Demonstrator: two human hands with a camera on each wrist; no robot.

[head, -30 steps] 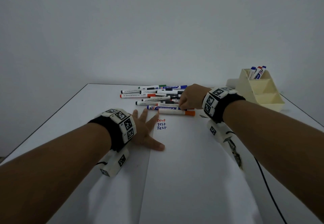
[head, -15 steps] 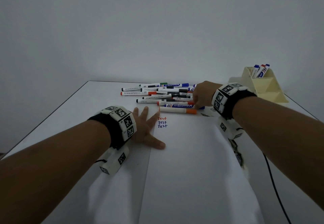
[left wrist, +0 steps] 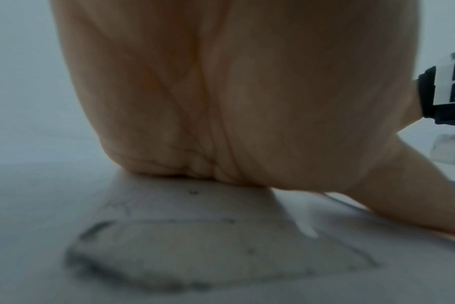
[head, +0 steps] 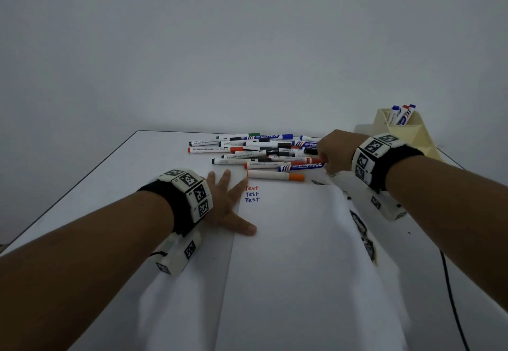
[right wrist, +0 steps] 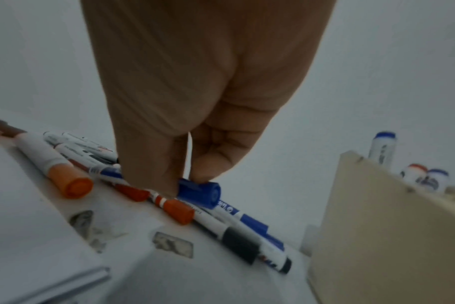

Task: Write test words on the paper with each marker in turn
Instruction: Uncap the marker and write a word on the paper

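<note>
A white paper (head: 297, 240) lies in front of me with "Test" (head: 252, 194) written three times near its top, once in red and twice in blue. My left hand (head: 225, 202) lies flat on the paper's left edge, fingers spread; its palm (left wrist: 221, 102) fills the left wrist view. My right hand (head: 334, 152) is at the right end of the marker pile (head: 247, 150). There its thumb and fingertips (right wrist: 187, 181) pinch the blue cap (right wrist: 200, 191) of a blue marker (head: 301, 167). An orange-capped marker (head: 275, 176) lies loose at the paper's top edge.
A cream holder (head: 406, 133) stands at the back right with three markers upright in it, close to my right wrist. A black cable (head: 450, 290) runs along the table's right side. The table ends at a grey wall behind the pile.
My right hand has moved right along the pile, and the blue marker has slid right with it. The left hand and the orange marker have stayed where they were.
</note>
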